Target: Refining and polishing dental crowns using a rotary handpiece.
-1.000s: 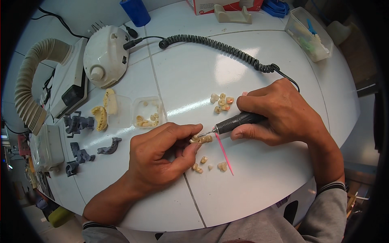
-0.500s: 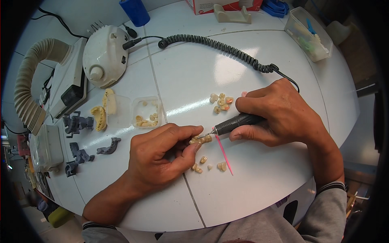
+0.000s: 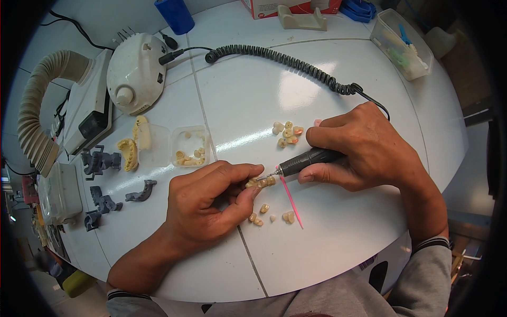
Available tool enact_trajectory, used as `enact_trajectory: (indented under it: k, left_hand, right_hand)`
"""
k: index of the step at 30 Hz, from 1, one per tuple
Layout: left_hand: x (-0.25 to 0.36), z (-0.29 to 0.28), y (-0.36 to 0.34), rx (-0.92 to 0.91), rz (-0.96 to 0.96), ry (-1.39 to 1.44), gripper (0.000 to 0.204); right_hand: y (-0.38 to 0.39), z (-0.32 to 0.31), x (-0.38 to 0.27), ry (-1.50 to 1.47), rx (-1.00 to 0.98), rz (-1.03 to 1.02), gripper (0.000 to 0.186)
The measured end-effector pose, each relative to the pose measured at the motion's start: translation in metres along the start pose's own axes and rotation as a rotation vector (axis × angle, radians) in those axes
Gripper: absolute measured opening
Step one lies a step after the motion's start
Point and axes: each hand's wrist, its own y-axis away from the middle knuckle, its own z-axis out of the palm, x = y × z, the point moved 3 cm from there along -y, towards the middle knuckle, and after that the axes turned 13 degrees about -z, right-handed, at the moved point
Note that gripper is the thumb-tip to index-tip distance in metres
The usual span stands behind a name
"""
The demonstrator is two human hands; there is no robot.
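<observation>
Between the thumb and forefinger of my left hand is a small row of tooth-coloured dental crowns. My right hand grips a black rotary handpiece, whose slim metal bur is at the top of that row. A thin pink stick lies beneath the handpiece. Several loose crowns rest on the white tiled table below the held piece. Another group of crowns sits above, near my right fingers.
To the left are a white motor unit, a dust extractor with ribbed hose, yellow casts, a small container of crowns and grey printed models. A coiled cable crosses behind. A plastic box stands back right.
Both hands have shifted very slightly to the left with the handpiece and the held crowns. Nothing has been picked up or let go.
</observation>
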Motion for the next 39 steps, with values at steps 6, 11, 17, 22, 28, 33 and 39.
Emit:
enact_trajectory:
  k: [6,11,17,22,28,33,39]
  left_hand:
    - [-0.0007,0.0006,0.0000,0.000,0.004,0.004,0.029]
    - [-0.0004,0.0006,0.0003,-0.002,0.008,0.013,0.028]
    - [-0.0014,0.0003,0.0005,-0.011,-0.007,0.014,0.028]
    - [0.0005,0.0003,0.0000,-0.009,0.008,0.007,0.029]
    - [-0.0015,0.0000,-0.0001,-0.007,0.005,0.004,0.029]
    - [-0.0011,0.0003,0.0002,-0.007,0.007,0.009,0.029]
    - [-0.0026,0.0006,0.0005,-0.016,-0.009,0.020,0.029]
  right_hand:
    - [0.0000,-0.0004,-0.0006,0.009,-0.002,-0.003,0.055]
    - [0.0008,0.0000,-0.0005,0.006,0.001,-0.004,0.056]
    - [-0.0009,0.0012,-0.0002,-0.006,-0.005,-0.008,0.057]
    - [0.0014,-0.0008,-0.0007,0.001,0.011,-0.005,0.057]
    - [0.0003,0.0007,0.0003,-0.009,0.004,-0.002,0.056]
    - [0.0005,0.0005,-0.0003,-0.009,-0.002,0.008,0.055]
    - [0.0005,0.0004,0.0000,-0.023,0.003,0.013,0.054]
